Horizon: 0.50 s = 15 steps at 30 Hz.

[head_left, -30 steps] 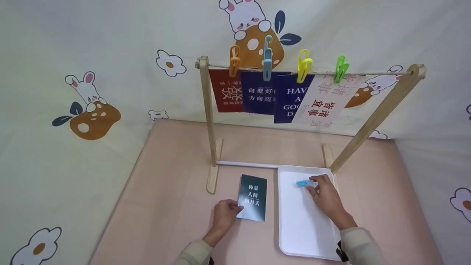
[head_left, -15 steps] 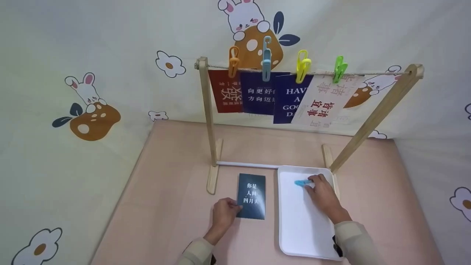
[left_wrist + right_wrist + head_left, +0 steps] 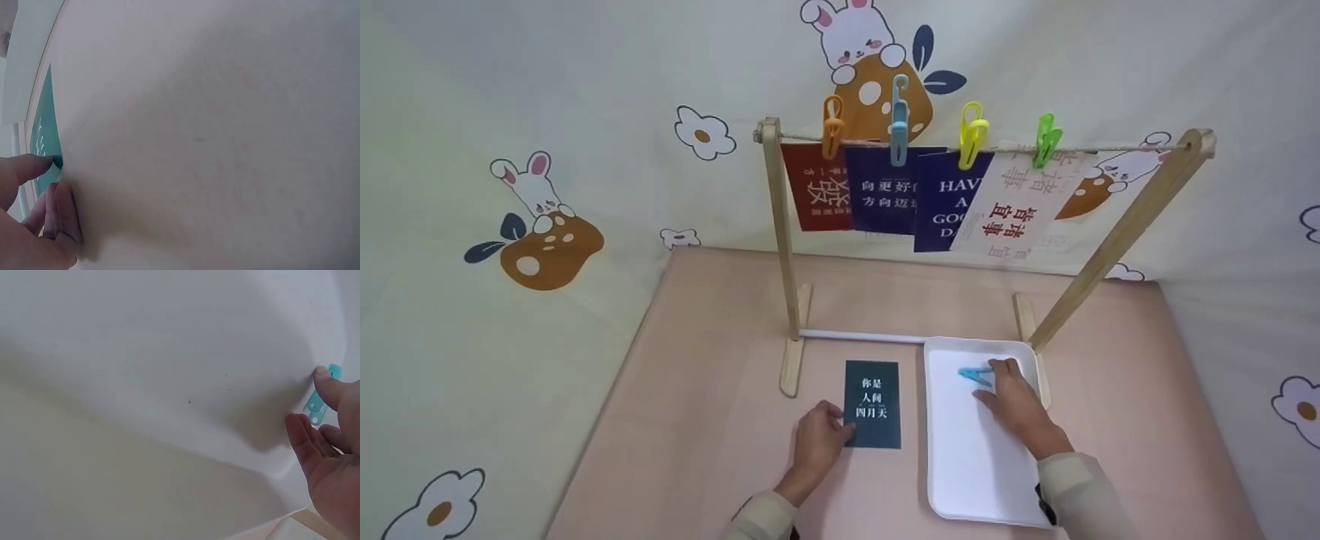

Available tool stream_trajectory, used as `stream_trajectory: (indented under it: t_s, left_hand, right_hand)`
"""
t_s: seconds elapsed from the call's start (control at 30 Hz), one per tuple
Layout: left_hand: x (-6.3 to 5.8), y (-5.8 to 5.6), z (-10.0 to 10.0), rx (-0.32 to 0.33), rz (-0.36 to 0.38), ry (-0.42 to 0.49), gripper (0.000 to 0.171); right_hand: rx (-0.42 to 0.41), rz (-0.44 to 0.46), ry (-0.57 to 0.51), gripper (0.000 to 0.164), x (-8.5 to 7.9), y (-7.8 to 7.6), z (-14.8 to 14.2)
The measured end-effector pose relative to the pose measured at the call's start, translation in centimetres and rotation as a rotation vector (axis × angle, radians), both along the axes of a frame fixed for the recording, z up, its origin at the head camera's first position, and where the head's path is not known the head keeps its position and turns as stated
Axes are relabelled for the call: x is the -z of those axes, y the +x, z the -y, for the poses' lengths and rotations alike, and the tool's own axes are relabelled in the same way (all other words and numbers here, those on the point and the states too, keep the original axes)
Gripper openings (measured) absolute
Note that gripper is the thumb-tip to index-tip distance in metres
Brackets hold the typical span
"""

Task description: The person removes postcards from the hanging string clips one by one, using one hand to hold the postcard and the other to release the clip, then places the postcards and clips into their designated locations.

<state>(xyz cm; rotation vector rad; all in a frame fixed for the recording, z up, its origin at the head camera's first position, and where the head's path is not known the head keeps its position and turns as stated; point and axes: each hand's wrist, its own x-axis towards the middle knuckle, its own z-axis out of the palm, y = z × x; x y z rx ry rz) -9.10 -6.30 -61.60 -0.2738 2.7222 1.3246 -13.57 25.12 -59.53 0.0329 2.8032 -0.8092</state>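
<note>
Left hand (image 3: 819,439) pinches a green card (image 3: 872,405) by its left edge, beside the white tray (image 3: 960,480); right hand (image 3: 1018,401), released, fingers parted around a blue clip (image 3: 974,373) inside. Pink tabletop (image 3: 697,420); rabbit-printed walls (image 3: 660,60).

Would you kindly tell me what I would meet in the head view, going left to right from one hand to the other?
Left hand → dark green card → light blue clip → right hand. I leave out the white tray, which spans beneath the last two.
</note>
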Motion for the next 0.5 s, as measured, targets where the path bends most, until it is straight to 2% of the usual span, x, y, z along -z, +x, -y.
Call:
stream_trajectory:
  t_s: [0.27, 0.5]
  left_hand:
    - [0.19, -0.03, 0.00, 0.010, 0.013, -0.045, 0.022]
    - [0.14, -0.07, 0.07, 0.031, -0.019, -0.054, 0.025]
  right_hand:
    - [-0.009, -0.009, 0.026, 0.072, -0.18, 0.15, 0.50]
    - [0.018, -0.012, 0.018, 0.074, -0.35, 0.63, 0.62]
